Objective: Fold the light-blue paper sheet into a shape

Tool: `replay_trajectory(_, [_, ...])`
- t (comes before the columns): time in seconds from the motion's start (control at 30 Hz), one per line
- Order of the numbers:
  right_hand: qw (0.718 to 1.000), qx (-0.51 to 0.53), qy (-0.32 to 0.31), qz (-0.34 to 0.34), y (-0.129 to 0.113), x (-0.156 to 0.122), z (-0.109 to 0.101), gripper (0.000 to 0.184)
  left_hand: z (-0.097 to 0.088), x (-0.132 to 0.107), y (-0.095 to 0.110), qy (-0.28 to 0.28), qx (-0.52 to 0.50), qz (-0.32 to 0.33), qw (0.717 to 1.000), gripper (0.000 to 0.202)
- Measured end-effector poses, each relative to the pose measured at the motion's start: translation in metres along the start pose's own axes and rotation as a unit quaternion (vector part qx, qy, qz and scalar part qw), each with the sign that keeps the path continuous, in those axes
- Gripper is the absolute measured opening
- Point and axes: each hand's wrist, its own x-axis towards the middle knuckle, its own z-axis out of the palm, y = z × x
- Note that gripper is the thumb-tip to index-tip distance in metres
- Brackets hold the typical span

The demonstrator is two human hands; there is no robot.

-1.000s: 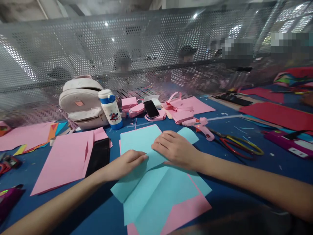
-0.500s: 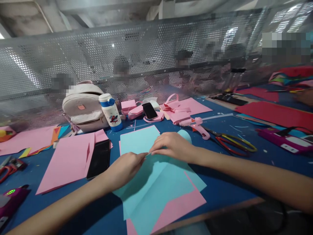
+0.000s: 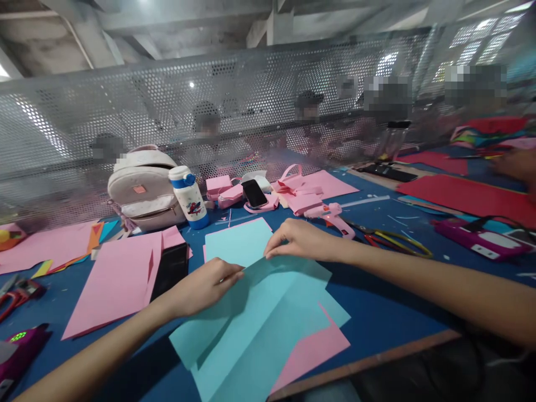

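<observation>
A creased sheet of light blue paper (image 3: pixel 259 312) is held by its far edge between my two hands. My left hand (image 3: pixel 211 286) pinches that edge on the left, thumb and fingers pressed together. On the right, my right hand (image 3: pixel 295 241) pinches the same edge with its fingertips. Fold lines run along the sheet, and its near part spreads toward me. More light blue paper (image 3: pixel 238 245) lies flat beneath and beyond it. Pink paper (image 3: pixel 316 349) sticks out from under the stack at the near right.
Folded pink paper (image 3: pixel 115 279) and a black phone (image 3: pixel 171 269) lie to the left. A white backpack (image 3: pixel 144 190), a bottle (image 3: pixel 190 198) and a second phone (image 3: pixel 254 194) stand or lie behind. Rightward are a pink glue gun (image 3: pixel 333 218), scissors (image 3: pixel 393 241) and a purple device (image 3: pixel 481 239).
My hands have moved apart along the paper's edge. The rolled part by my right hand has opened out, and the sheet now spreads wider.
</observation>
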Motion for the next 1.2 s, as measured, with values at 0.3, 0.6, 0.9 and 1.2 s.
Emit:
replay_trajectory(0.3, [0.996,0.044,-0.04,0.071,0.005,-0.014,-0.019,0.018,-0.01,-0.017,-0.012,-0.05,-0.04,-0.017,0.998,0.042])
replay_trajectory(0.6, [0.991,0.077,-0.021,0.104,0.003,-0.034,-0.034,0.026,-0.011,-0.036,-0.018,-0.002,-0.11,-0.066,0.992,0.047])
replay_trajectory(0.9, [0.986,-0.063,0.1,0.121,0.017,-0.046,-0.047,0.037,-0.004,-0.03,-0.042,-0.009,-0.232,-0.1,0.968,0.051])
replay_trajectory(1.2, [0.957,-0.256,0.118,-0.069,0.014,-0.03,0.011,0.057,0.023,-0.009,-0.056,0.062,-0.265,-0.094,0.957,0.056])
